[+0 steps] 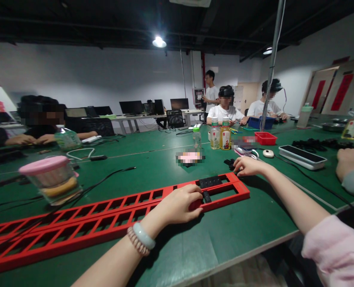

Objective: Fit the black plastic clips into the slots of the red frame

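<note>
A long red slotted frame (105,199) lies across the green table in front of me. My left hand (181,203), with bracelets on the wrist, is closed over the frame's near rail, fingertips beside a small black block (206,196) in a slot. Farther back in the frame sits a row of black pieces (210,182). My right hand (250,166) is at the frame's far right corner, fingers bent together next to a few small black parts (230,162). Whatever lies between those fingertips is too small to make out.
A pink-lidded container (50,179) stands at left with black cables around it. Drink bottles (220,135), a red tray (266,138), a blue bin (259,122) and a white-edged device (302,157) are beyond. Co-workers sit around the table; one's hand (352,159) rests at right.
</note>
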{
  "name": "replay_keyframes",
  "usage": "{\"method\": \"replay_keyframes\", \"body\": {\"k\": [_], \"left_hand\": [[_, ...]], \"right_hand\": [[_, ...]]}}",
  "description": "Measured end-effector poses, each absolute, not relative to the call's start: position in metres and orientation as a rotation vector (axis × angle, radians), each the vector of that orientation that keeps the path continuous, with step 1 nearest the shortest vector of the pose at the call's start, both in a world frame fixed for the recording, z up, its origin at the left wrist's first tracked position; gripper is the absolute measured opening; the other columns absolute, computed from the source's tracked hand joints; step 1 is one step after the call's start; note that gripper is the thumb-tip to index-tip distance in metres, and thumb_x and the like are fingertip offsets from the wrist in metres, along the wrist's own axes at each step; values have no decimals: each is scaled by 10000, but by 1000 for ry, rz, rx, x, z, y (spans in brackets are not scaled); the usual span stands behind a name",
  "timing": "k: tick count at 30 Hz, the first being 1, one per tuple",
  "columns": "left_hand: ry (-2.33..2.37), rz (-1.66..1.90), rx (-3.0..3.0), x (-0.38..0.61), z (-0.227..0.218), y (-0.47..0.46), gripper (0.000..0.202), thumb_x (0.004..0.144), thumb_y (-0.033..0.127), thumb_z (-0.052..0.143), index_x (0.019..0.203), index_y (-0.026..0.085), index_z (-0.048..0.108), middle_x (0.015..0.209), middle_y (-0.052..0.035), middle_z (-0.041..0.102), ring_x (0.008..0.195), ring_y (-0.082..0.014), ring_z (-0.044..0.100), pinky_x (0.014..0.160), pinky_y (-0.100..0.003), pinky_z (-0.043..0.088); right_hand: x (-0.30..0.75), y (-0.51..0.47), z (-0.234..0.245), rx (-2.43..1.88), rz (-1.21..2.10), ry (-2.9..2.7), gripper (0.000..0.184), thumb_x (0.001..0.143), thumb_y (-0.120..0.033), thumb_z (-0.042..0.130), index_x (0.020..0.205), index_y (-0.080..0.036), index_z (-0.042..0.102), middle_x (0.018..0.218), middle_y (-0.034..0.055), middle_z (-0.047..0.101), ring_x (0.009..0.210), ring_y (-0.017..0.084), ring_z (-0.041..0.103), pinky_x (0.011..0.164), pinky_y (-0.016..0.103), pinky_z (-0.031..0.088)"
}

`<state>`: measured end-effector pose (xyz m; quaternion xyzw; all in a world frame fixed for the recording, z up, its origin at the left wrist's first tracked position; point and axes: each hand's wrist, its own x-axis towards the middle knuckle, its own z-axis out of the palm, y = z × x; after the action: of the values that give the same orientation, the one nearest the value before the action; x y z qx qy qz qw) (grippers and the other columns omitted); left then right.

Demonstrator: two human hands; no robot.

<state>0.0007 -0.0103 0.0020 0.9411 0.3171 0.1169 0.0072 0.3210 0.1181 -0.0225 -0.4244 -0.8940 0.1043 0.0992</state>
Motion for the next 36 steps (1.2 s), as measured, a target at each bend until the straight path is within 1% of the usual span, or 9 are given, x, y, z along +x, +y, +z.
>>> {"method": "replay_keyframes", "body": {"k": [3,6,14,16,19,22,26,30,36], "left_hand": [[987,370,2937,1,2,-11,244,763,285,545,972,172,598,1069,-78,549,916,-187,560,800,-277,463],[987,382,2933,1,2,-11,243,763,288,546,969,171,599,1068,-79,549,911,-185,561,795,-275,464],[980,372,2956,0,2,-11,246,765,286,543,976,169,592,1065,-79,549,917,-188,556,799,-280,462],[965,376,2968,0,2,-11,234,771,282,534,969,173,595,1059,-79,551,914,-185,556,794,-276,461],[915,386,2986,0,2,-11,205,778,259,517,947,178,599,1045,-78,559,902,-179,560,783,-268,460],[889,391,2991,1,2,-11,194,769,234,515,939,174,587,999,-76,574,881,-178,564,765,-264,461],[894,392,3005,2,3,-12,203,757,212,513,949,173,565,961,-76,583,876,-187,560,772,-277,458],[918,394,3016,2,3,-13,304,748,218,517,1050,181,530,1040,-84,567,920,-205,548,799,-302,457],[860,372,3037,3,2,-15,436,728,175,521,1162,198,492,1206,-84,502,1062,-228,497,903,-343,430]], "right_hand": [[321,116,-21,-1248,316,-2641,276,654,-271,594,888,-178,709,1006,79,639,876,195,583,761,257,434],[320,114,-18,-1296,312,-2579,280,652,-272,601,894,-172,699,921,74,651,799,184,583,720,265,431],[306,93,-1,-1209,186,-2398,351,633,-301,630,950,-152,652,794,41,593,642,130,525,600,253,404],[298,84,3,-1144,230,-2372,375,622,-306,644,959,-143,626,807,37,580,655,126,520,599,251,408],[284,69,4,-1067,442,-2364,432,613,-324,664,989,-133,567,782,21,564,657,122,523,577,239,418],[269,56,3,-963,600,-2406,420,614,-312,673,975,-140,546,800,11,543,636,104,519,561,223,427],[256,46,4,-839,493,-2451,388,575,-279,708,913,-147,573,909,29,504,671,95,502,596,225,431],[249,41,3,-800,413,-2462,368,576,-282,717,894,-149,587,846,17,516,684,106,490,619,232,423],[242,40,-3,-784,429,-2462,401,576,-344,723,905,-148,604,847,28,534,736,134,509,639,247,431]]}}
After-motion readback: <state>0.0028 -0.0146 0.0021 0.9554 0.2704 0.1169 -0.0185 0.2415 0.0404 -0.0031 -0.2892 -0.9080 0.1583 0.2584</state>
